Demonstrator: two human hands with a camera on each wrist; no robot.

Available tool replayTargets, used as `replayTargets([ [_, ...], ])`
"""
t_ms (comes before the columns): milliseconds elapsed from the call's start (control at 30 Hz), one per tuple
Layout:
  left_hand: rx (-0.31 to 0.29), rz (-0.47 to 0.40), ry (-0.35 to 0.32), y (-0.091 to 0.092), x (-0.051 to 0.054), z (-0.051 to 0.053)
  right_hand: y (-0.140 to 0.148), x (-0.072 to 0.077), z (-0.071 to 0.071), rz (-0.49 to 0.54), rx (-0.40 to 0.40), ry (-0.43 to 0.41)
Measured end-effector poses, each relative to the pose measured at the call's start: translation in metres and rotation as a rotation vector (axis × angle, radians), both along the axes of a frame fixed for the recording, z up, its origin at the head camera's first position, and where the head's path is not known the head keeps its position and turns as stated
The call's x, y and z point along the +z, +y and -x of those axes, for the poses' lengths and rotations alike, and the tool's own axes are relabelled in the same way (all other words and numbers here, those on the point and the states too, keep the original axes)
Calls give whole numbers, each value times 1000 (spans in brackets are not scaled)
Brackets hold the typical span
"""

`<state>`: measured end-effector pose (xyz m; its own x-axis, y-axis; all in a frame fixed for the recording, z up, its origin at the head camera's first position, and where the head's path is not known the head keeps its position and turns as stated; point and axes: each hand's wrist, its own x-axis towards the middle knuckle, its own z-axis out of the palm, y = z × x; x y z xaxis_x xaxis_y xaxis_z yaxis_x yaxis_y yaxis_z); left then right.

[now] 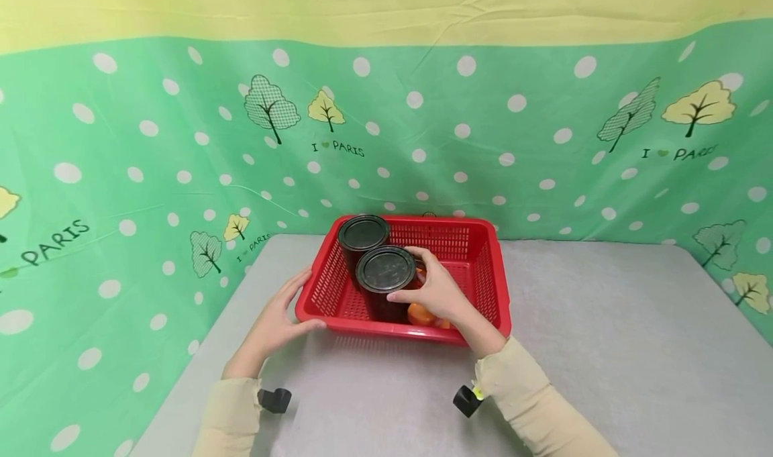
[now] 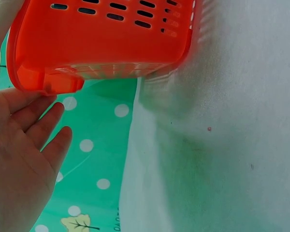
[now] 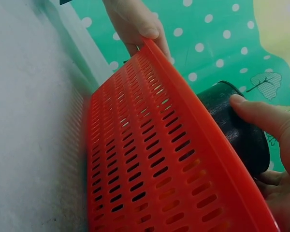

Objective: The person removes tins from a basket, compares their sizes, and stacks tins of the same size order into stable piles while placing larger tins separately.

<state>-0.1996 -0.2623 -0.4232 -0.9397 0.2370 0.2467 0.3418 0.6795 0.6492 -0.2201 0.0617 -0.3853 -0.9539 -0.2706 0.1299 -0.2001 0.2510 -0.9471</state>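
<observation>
Pale sleeves (image 1: 232,410) flank the near table (image 1: 362,396) as the left hand (image 1: 274,323), fingers extended, touches the red basket (image 1: 417,332) at left; inside, beside orange pieces (image 1: 421,315), the right hand (image 1: 439,289) grips the near can (image 1: 386,270). The far can (image 1: 364,232) stands slightly left, before a green curtain (image 1: 417,128).

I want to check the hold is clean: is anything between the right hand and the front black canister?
Nothing visible is. The right hand reaches over the rim of the red basket, its thumb and fingers around the front black canister. The orange items lie lower, beside the canister.
</observation>
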Motion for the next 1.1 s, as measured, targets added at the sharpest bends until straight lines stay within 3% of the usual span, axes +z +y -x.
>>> replayTargets([
  [300,4,-8,-5,0,-1,0,-1,4,-2,120,-5,-23],
  [1100,4,6,-9,0,2,-1,19,49,-22,197,-18,-30],
])
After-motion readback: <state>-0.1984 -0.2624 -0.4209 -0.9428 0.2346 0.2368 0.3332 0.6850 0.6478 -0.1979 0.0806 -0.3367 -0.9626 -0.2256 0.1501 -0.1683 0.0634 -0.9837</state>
